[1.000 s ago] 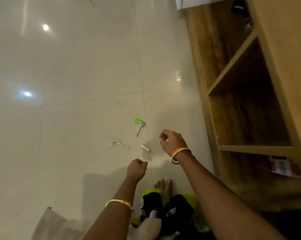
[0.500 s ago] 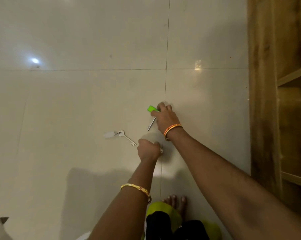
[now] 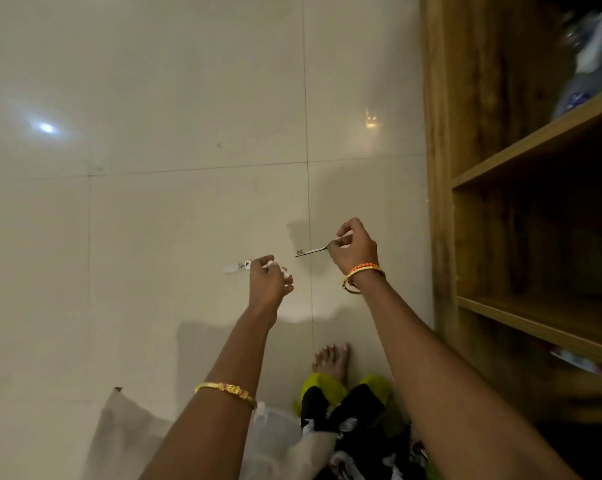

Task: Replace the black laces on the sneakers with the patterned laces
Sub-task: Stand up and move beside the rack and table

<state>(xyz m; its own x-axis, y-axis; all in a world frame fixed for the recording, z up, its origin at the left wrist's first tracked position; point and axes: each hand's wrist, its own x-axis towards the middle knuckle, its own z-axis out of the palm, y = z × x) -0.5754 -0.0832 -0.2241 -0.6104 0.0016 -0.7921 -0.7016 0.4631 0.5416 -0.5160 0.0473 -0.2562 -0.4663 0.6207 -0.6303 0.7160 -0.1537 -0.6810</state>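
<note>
Pale cream floor tiles (image 3: 175, 140): glossy, smooth, ceramic-looking, lamp reflections carried, thin matt grout lines. Slim silver key (image 3: 311, 251), held by the right hand (image 3: 356, 249): bare metal, dull sheen. Second silver key with whitish tag (image 3: 235, 266), held by the left hand (image 3: 270, 284): metal, tag material not resolvable. Brown open shelf unit (image 3: 441, 202): wood grain, matt. Gold bangle (image 3: 225, 389) and orange-and-gold bangle (image 3: 363, 271): polished metal look. Yellow-green and black garment (image 3: 348, 403): cloth, matt.
</note>
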